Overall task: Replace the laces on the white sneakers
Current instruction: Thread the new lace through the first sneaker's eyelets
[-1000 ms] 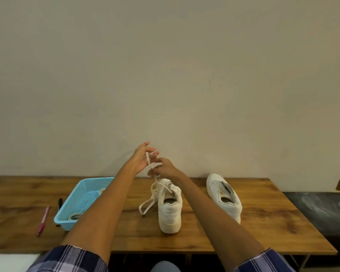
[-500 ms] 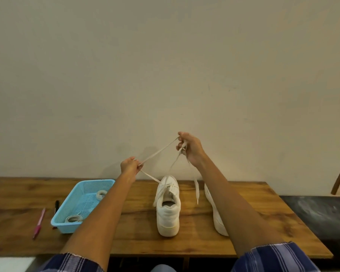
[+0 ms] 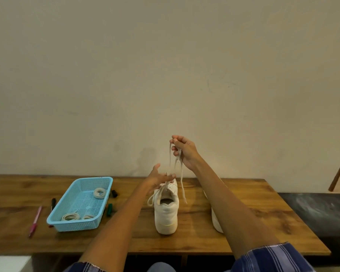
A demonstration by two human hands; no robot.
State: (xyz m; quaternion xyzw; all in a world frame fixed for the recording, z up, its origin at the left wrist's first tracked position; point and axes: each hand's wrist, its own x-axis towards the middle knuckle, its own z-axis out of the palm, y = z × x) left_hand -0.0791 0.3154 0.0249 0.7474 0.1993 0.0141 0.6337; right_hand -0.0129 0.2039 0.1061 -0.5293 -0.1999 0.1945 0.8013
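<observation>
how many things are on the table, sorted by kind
white sneakers: 2
blue basket: 1
lace coils in the basket: 3
lace being pulled from the sneaker: 1
pink pen: 1
dark markers: 3
total: 11

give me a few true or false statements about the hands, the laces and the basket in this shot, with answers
1. The right hand is raised above the table and grips the lace. True.
2. The left hand is closed in a fist around the lace. False: its fingers are spread open just above the sneaker.
3. The blue basket holds coiled laces. True.
4. The pink pen lies inside the basket. False: it lies on the table, left of the basket.
5. The second sneaker is partly hidden behind the right forearm. True.
</observation>
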